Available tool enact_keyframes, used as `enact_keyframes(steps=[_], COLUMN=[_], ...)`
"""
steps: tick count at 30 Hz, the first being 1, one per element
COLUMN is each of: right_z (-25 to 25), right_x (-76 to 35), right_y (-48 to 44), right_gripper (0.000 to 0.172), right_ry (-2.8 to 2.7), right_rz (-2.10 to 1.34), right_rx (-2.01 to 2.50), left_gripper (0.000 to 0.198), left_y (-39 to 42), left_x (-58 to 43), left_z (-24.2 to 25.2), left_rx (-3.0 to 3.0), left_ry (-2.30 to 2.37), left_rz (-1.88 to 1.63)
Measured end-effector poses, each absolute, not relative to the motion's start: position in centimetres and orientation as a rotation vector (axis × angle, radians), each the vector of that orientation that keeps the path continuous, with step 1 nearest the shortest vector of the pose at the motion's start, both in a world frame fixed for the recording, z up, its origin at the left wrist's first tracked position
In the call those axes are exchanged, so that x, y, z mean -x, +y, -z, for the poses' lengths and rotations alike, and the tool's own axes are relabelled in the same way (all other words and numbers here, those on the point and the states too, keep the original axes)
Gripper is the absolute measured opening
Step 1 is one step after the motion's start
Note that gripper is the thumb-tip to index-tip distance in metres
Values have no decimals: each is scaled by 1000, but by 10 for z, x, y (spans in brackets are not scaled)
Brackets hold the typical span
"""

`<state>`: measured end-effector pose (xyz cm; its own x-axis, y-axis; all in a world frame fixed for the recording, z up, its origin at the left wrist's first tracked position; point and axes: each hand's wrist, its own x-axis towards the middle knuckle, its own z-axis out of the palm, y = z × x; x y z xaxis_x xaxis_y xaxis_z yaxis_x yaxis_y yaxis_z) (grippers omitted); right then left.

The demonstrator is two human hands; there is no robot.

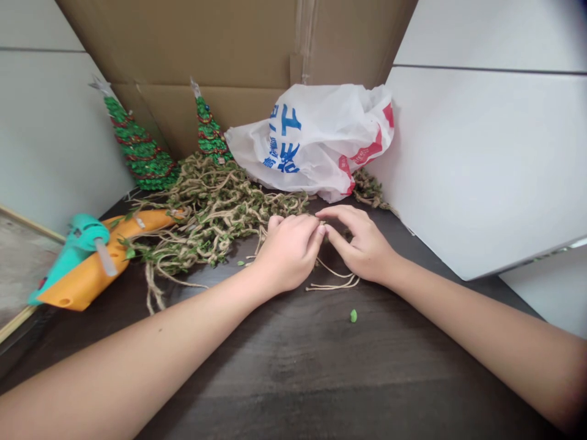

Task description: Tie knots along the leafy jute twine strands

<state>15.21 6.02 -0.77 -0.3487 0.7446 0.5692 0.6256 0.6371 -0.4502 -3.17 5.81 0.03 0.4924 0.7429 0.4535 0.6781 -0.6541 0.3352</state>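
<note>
My left hand is closed, its thumb and fingers pressed together on a twine strand. Facing it, my right hand curves in, thumb and forefinger pinching at the same spot by the left fingertips. Most of what they hold is hidden behind the fingers. Loose tan twine ends hang out below both hands onto the dark table. Just beyond the left hand spreads a tangled pile of knotted twine with small green leaves. A single green leaf lies on the table in front of my right hand.
A white plastic bag with blue and red print rests behind the hands. Two green tinsel trees stand at the back left. A teal glue gun sits on an orange plastic piece. White panels and cardboard enclose the table.
</note>
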Motion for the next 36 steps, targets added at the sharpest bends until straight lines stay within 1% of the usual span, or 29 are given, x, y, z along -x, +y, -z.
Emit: enact_keyframes(steps=[3,8,11,16,21,24,28,31,33,36], right_z=[7,8,7,6,7,7,6,6,6,6], right_x=[-152,-151,-151,-153,-153,-152,-151,-150,-151,-151], right_y=[60,61,61,60,61,61,59,58,57,57], right_gripper=[19,14,18,13,14,15,14,13,12,10], right_ry=[-2086,-2015,-2031,-2027,-1914,-1981,-2088,-2085,-2058,-2051], right_rz=[-178,-169,-211,-232,-254,-224,-184,-165,-148,-147], right_rx=[1109,1166,1089,1030,1095,1050,983,966,987,1003], left_gripper=[32,36,34,30,29,24,30,32,37,39], left_y=[58,57,57,56,55,52,49,50,51,52], left_x=[32,32,32,32,32,33,34,34,33,32], left_z=[-1,-2,-2,-1,-2,-5,-7,-6,-6,-5], left_rx=[-2603,-2570,-2559,-2626,-2640,-2565,-2540,-2595,-2649,-2689], left_ry=[1220,1245,1207,1058,1158,1253,1337,1369,1345,1289], left_rz=[-920,-980,-991,-935,-868,-977,-1100,-983,-884,-834])
